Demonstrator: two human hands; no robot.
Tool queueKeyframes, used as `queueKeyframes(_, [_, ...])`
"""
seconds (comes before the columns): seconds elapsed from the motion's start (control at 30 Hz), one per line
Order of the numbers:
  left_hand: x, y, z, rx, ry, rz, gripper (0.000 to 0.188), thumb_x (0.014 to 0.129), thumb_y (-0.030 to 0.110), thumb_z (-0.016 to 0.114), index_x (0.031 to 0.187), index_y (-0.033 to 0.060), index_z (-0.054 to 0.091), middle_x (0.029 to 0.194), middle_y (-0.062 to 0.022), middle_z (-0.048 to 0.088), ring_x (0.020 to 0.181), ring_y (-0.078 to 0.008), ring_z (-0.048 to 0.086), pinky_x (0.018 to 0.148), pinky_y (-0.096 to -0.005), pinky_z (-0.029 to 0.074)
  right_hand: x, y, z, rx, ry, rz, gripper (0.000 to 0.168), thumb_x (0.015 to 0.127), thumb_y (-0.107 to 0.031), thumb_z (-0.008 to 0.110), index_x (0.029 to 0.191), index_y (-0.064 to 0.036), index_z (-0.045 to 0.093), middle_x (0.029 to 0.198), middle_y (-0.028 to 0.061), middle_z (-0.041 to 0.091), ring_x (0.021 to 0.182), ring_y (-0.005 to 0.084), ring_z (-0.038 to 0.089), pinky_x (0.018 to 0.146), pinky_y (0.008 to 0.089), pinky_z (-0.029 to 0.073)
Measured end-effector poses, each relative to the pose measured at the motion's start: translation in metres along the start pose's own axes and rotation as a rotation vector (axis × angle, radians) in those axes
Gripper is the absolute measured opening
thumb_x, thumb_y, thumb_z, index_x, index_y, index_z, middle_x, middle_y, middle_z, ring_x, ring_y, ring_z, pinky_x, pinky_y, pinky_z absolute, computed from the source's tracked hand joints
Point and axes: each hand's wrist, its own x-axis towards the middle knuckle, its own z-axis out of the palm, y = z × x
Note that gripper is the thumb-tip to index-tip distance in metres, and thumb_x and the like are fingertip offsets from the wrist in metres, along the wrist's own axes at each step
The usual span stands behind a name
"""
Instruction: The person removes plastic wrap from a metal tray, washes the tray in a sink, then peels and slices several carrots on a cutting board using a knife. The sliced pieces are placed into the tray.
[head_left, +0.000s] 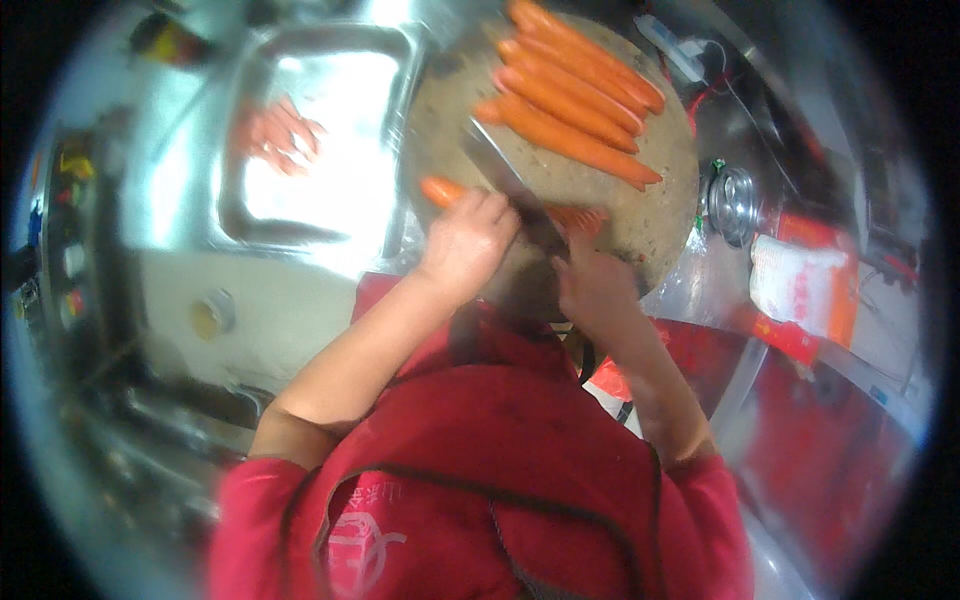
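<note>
On the round chopping board (667, 232), my left hand (472, 229) presses down on a carrot (441, 192), whose one end sticks out to the left. My right hand (600, 281) grips a cleaver (517, 187) near its lower end, and the wide blade slants up and left beside my left fingers. Cut carrot slices (581, 217) lie just to the right of the blade. Several whole peeled carrots (574, 90) rest side by side across the far part of the board. The cleaver's handle is mostly covered by my right hand.
Left of the board stands a rectangular metal tray (232, 187) with pale orange pieces (285, 135) in it. To the right are a coil of clear material (733, 199), a white-and-orange printed bag (802, 281) and a white device with a cord (675, 49). A roll (212, 313) lies at lower left.
</note>
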Motion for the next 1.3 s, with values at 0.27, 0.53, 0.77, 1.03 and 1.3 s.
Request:
queueKeyframes(0.27, [-0.002,-0.008,-0.010,-0.071,-0.197,-0.037,0.025,0.074,0.008,0.059,0.099,0.0059,0.064,0.100,-0.0077,0.058,0.095,-0.0275,0.058,0.072,-0.0372,0.054,-0.006,-0.014,0.006,0.018,-0.018,0.076,0.040,0.091,-0.020,0.054,0.127,-0.009,0.041,0.073,0.0197,0.065,0.072,0.0394,0.066,0.064,0.0510,0.051])
queueKeyframes(0.53, [0.009,-0.017,-0.029,-0.019,-0.192,-0.007,0.024,0.073,0.004,0.058,0.096,0.0069,0.064,0.098,-0.0062,0.059,0.092,-0.0269,0.058,0.072,-0.0371,0.054,0.006,-0.027,0.002,0.020,0.023,0.066,0.026,0.090,-0.018,0.055,0.109,-0.006,0.043,0.070,0.0199,0.063,0.071,0.0402,0.065,0.063,0.0507,0.051])
queueKeyframes(0.77, [0.010,-0.019,-0.036,-0.110,-0.113,0.010,0.007,0.078,0.008,0.061,0.084,0.0067,0.060,0.088,-0.0090,0.054,0.085,-0.0274,0.057,0.068,-0.0385,0.053,-0.008,-0.037,-0.025,0.036,-0.061,0.104,0.028,0.088,-0.017,0.056,0.109,-0.003,0.044,0.068,0.0195,0.063,0.068,0.0409,0.065,0.063,0.0505,0.052])
queueKeyframes(1.03, [0.002,-0.024,-0.044,-0.015,-0.135,0.058,0.030,0.071,0.003,0.059,0.099,0.0087,0.065,0.102,-0.0057,0.062,0.098,-0.0287,0.057,0.078,-0.0371,0.053,-0.003,-0.046,-0.008,0.078,0.000,0.076,0.028,0.080,-0.007,0.055,0.107,-0.003,0.045,0.068,0.0216,0.063,0.070,0.0411,0.066,0.063,0.0499,0.052])
queueKeyframes(1.3, [0.006,-0.035,-0.045,-0.039,-0.190,0.038,0.027,0.071,0.003,0.059,0.097,0.0072,0.064,0.099,-0.0080,0.062,0.094,-0.0291,0.058,0.076,-0.0369,0.053,0.010,-0.039,0.023,0.045,0.116,0.003,0.027,0.080,-0.008,0.056,0.104,-0.003,0.045,0.068,0.0217,0.063,0.070,0.0415,0.065,0.064,0.0491,0.052])
